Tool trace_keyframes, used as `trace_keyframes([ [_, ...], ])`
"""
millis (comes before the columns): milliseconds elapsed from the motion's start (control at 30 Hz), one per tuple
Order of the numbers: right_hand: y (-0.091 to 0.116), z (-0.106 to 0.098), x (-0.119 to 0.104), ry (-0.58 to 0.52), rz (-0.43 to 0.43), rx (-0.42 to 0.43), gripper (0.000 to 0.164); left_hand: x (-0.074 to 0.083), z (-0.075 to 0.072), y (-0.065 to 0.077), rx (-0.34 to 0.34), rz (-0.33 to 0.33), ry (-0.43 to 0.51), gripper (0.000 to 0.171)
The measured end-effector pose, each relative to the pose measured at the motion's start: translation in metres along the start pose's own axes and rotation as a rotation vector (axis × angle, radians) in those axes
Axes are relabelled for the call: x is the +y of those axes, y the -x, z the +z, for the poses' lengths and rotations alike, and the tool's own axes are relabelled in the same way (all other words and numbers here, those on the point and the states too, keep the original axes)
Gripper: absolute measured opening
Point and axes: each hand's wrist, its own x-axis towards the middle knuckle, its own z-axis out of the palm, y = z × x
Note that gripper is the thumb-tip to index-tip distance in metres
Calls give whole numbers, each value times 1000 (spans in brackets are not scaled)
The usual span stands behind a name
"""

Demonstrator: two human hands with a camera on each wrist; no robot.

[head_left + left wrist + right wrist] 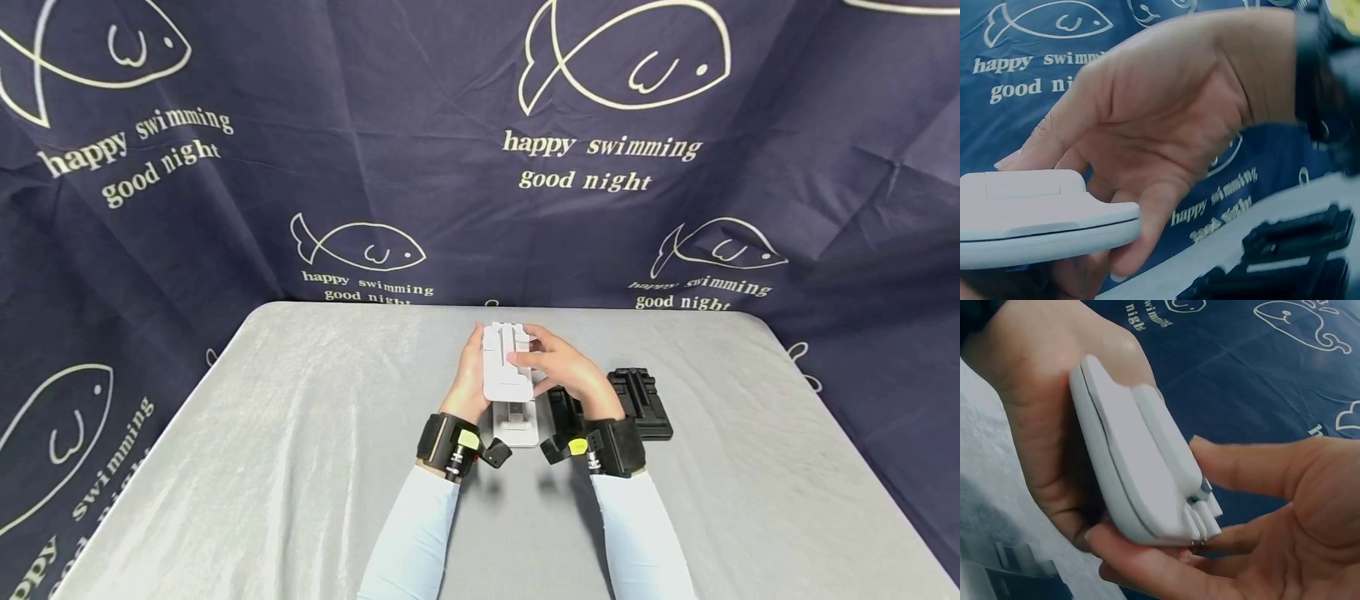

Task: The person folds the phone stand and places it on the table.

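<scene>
A white foldable phone stand [507, 375] is held up between both hands above the table. My left hand [468, 379] grips its left edge; in the right wrist view the left palm lies against its back. My right hand [573, 367] holds the right side, with one fingertip on its front face in the head view. Seen from the right wrist, the stand [1141, 462] looks folded flat, a thin seam along its side, with the right thumb and fingers [1154, 565] around its hinge end. Below it lies another white stand [516, 435], partly covered.
A black phone stand [643, 404] lies to the right of the right forearm. Another black one [562, 407] is half hidden under the right hand. Grey cloth covers the table [300, 467], and a navy printed curtain [450, 100] hangs behind it.
</scene>
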Motion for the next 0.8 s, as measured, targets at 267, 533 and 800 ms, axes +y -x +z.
trace_keyframes([
  [267, -5, 2, 3, -16, 43, 46, 67, 11, -5, 9, 61, 13, -397, 52],
  [533, -11, 5, 5, -5, 27, 100, 64, 26, -23, 10, 13, 41, -662, 33],
  [800, -17, 21, 9, -3, 15, 163, 63, 28, -30, 16, 40, 38, -677, 32],
])
